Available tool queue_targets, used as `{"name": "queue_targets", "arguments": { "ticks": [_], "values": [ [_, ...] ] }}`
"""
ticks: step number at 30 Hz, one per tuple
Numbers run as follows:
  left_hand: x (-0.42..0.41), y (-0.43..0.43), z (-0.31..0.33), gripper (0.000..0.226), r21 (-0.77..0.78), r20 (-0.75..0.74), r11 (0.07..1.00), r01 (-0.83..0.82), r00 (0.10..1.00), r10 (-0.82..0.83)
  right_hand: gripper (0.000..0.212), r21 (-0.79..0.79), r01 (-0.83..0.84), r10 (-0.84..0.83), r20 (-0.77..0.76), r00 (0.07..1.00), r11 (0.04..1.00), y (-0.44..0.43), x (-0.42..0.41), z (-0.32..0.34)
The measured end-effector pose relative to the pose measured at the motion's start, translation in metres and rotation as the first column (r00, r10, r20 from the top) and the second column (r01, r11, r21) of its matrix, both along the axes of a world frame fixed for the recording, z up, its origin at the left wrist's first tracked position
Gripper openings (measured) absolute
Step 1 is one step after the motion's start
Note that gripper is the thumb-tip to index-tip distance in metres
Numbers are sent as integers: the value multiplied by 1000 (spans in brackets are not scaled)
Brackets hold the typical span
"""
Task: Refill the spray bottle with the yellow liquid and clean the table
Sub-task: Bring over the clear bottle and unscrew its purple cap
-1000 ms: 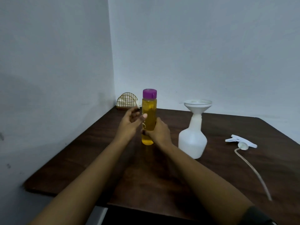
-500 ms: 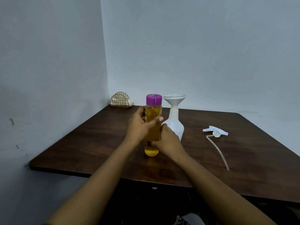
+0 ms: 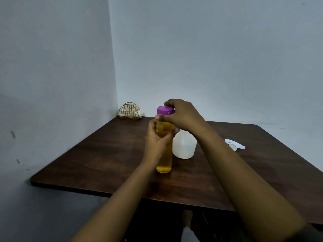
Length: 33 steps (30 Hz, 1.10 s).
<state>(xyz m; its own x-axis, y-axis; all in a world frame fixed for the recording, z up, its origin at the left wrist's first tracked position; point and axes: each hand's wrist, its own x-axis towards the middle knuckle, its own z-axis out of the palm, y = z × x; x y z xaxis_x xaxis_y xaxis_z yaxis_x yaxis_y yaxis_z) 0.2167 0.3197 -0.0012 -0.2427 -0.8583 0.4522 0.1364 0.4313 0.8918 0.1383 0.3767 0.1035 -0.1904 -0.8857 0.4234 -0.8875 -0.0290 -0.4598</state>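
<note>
A tall clear bottle of yellow liquid (image 3: 164, 163) stands upright on the dark wooden table (image 3: 104, 154). My left hand (image 3: 156, 142) is wrapped around its middle. My right hand (image 3: 181, 115) grips its purple cap (image 3: 164, 110) from above. Just behind and to the right stands the white spray bottle (image 3: 184, 145); my right arm hides its neck and the funnel. The white spray head (image 3: 234, 144) lies on the table at the right, its tube hidden behind my arm.
A gold wire napkin holder (image 3: 129, 111) sits in the far left corner against the wall. Walls close the table at the left and back. The table's front edge runs near my forearms.
My right hand has moved from the bottle's lower body up onto the purple cap. My left hand keeps its hold on the bottle. The view has shifted back.
</note>
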Motion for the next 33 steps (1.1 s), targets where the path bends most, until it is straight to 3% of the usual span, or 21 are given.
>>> {"name": "queue_targets", "arguments": {
  "ticks": [4, 10, 20, 25, 30, 33],
  "values": [
    [-12, 2, -7, 43, -50, -26, 993, -105, 994, 104, 59, -62, 14, -13, 20, 1000, 998, -5, -6, -2],
    [-14, -13, -13, 41, -77, -17, 993, -92, 996, 91, 58, -134, -79, 116, 296, 948, 988, -7, -21, -14],
    [-8, -23, -9, 32, -63, 18, 996, 58, 998, -57, 53, -258, -62, 131, 261, 956, 964, -15, -22, -25],
    [-4, -25, -9, 28, -37, 35, 989, 145, 989, -143, 43, -216, -272, 347, 519, 781, 938, -17, -37, -27],
    [-4, -25, -10, 28, -25, 44, 991, 134, 990, -133, 64, -45, -400, 379, 429, 820, 915, -8, -60, -9],
    [-4, -25, -11, 38, 5, 46, 992, 128, 991, -128, 45, -163, -241, 280, 297, 913, 957, 3, -52, 15]
  ]
}}
